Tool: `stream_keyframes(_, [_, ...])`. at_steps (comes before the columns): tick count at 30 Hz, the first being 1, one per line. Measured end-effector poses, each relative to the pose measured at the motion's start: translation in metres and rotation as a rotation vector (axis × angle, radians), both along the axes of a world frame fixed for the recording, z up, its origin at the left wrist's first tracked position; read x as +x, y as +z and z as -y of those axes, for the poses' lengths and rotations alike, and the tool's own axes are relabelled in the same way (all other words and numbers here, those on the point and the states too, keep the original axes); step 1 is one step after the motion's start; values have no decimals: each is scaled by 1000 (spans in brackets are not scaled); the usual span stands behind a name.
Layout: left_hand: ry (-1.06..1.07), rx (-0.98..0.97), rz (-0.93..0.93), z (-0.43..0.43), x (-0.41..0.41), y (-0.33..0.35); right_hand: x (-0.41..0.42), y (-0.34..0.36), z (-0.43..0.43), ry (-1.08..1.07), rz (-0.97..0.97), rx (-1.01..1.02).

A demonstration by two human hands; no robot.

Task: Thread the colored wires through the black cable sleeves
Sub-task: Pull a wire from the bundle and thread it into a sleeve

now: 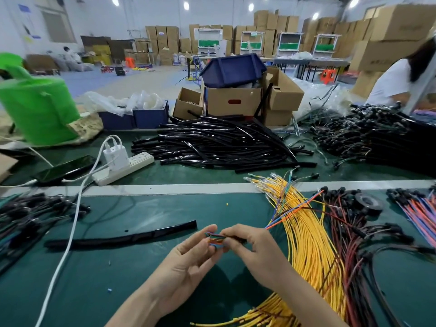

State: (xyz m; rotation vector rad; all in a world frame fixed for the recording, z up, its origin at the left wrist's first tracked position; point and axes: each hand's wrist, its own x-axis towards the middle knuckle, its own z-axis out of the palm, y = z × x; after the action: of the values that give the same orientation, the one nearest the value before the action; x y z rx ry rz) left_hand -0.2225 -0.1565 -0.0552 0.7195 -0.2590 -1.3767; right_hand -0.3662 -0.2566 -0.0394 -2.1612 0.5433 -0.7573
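Observation:
Both my hands meet over the green mat in the head view. My left hand (188,258) pinches the ends of a small bundle of colored wires (215,238) between thumb and fingertips. My right hand (253,246) grips the same bundle just to the right; its orange and blue strands (292,212) trail up and right from that hand. One black cable sleeve (122,238) lies flat on the mat to the left of my hands, apart from them. A big pile of black sleeves (217,142) sits farther back.
Yellow wires (309,244) and dark red wires (354,237) fan out at the right. A tape roll (368,204), a power strip (125,167) with a white cable (68,246), a phone (66,169), black harnesses (28,215) at left, cardboard boxes (233,100) and a seated person (396,79) surround the mat.

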Motion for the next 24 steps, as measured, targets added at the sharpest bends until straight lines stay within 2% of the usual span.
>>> stream_keyframes(5, [123,2,130,3,-4,-1,-2,1,1,27,-32,-15])
stream_keyframes(11, [273,-42,552,-2,-4,0,-1,4,0,-1,0,7])
stream_keyframes(12, [319,-53,735,-3,-4,-1,-1,4,0,-3,-2,-1])
stream_keyframes(13, [381,-69,994,-4,-4,-1,-1,4,0,-1,-11,-7])
stream_keyframes(15, [503,-203,1441,-4,-3,0,-2,5,1,8,-28,-11])
stream_keyframes(17, [587,-279,1634,-4,-2,-1,-2,6,0,16,-25,-21])
stream_keyframes(20, [599,-217,1577,-4,-2,0,-2,5,-4,21,5,-126])
stream_keyframes(24, [465,-57,1131,-4,-2,-1,-1,5,-8,-11,0,-343])
